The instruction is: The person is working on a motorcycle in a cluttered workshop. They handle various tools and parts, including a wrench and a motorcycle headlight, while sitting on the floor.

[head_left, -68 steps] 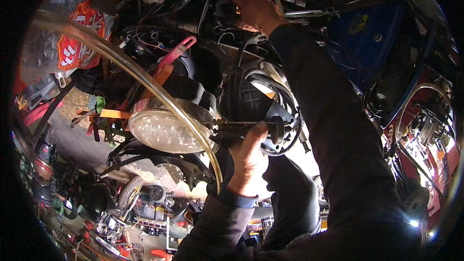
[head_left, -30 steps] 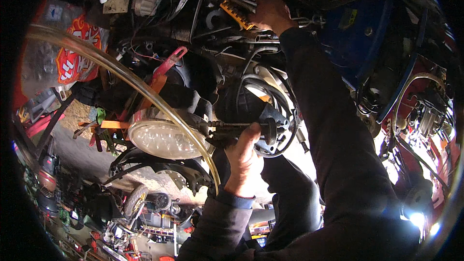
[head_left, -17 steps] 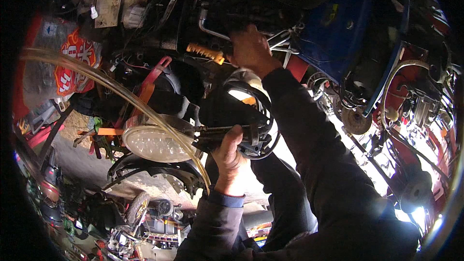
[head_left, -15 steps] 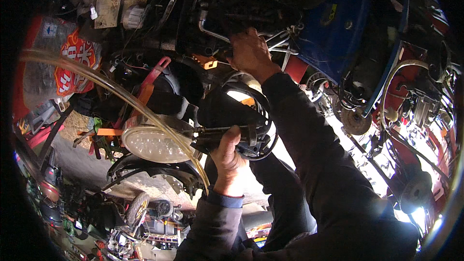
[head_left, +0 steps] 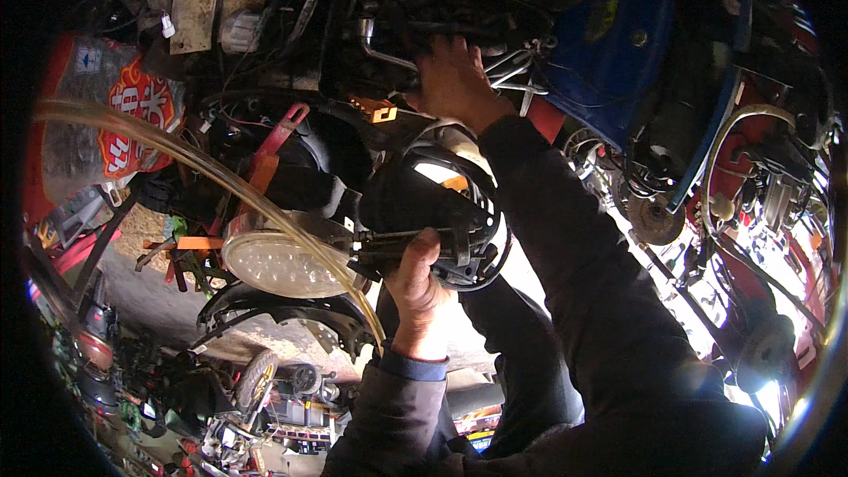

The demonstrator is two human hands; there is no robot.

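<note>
My left hand (head_left: pixel 415 287) is closed around a black part with two rods (head_left: pixel 402 243), thumb on top. To its left, a round headlamp (head_left: pixel 287 262) with a clear lens faces up; whether it is joined to the black part I cannot tell. A black ring-shaped housing (head_left: pixel 490 212) sits just right of that hand. Farther off, my right hand (head_left: pixel 455 79) reaches into a black tray (head_left: pixel 331 44) of dark metal tools. Its fingertips are hidden among them. A bent metal wrench (head_left: pixel 380 51) lies left of those fingers, and several shiny wrenches (head_left: pixel 512 71) lie to their right.
A clear yellowish hose (head_left: pixel 221 172) arcs across the left side to my left wrist. A red and grey sack (head_left: pixel 79 132) stands far left. Blue panels (head_left: pixel 601 62) rise at the right. Below the headlamp lies a curved black fender (head_left: pixel 283 309). Motorcycle parts (head_left: pixel 256 380) crowd the lower left.
My right hand has shifted slightly up and left in the tool tray, its fingers now more spread. My left hand keeps its hold on the black part, almost unmoved.
</note>
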